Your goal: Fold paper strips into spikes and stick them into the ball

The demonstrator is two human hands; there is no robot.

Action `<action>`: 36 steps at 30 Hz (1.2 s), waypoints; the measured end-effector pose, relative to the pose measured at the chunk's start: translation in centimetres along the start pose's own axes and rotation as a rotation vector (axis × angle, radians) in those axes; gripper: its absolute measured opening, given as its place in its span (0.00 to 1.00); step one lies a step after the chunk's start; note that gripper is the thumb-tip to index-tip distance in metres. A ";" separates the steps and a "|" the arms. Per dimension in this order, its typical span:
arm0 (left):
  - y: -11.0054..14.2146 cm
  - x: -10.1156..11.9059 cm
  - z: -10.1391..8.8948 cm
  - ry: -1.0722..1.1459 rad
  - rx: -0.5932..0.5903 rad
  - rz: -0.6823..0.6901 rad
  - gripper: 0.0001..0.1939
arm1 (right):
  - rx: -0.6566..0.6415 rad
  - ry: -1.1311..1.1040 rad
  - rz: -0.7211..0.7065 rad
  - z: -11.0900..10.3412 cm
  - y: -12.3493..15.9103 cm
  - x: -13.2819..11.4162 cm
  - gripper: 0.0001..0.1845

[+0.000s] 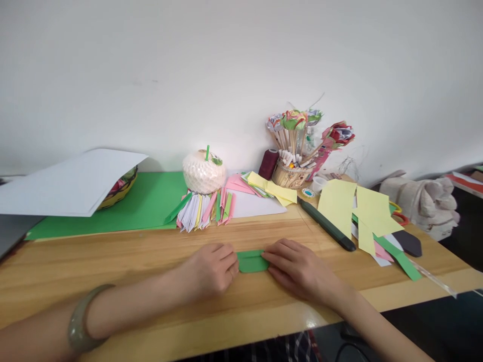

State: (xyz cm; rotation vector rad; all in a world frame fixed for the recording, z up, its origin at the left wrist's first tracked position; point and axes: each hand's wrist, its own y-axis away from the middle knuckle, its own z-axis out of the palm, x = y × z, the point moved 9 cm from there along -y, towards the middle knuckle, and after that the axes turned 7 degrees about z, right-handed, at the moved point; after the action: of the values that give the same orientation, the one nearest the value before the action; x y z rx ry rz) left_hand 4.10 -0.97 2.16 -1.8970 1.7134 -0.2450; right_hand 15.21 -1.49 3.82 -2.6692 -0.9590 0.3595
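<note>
A small strip of green paper (252, 262) lies on the wooden table between my hands, with a crease or folded edge along its far side. My left hand (215, 269) is closed over the strip's left end, its fingers curled. At the right end, my right hand (296, 266) presses the paper with its fingertips and thumb held together. The parts of the strip under the fingers are hidden. Just beyond my left hand sits a row of folded paper pieces (199, 210) in white, pink, yellow and green.
Behind are a white textured pot (204, 172), a basket (289, 175) of paper flowers on sticks and a maroon thread spool (268, 164). A dark green cutter-like tool (326, 224) and yellow paper pieces (337, 203) lie right. White sheets (71, 181) and green paper (158, 198) lie left.
</note>
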 end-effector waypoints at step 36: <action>0.7 -4.4 0.7 0.438 -0.082 -0.717 0.06 | 0.006 -0.281 0.532 1.2 -0.1 3.2 0.07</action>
State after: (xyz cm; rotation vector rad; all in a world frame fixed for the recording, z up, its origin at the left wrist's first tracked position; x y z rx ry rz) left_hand 3.11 3.43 2.19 -2.6031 1.2121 -0.9280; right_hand 17.16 0.93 2.27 -2.8849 -0.2856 0.8628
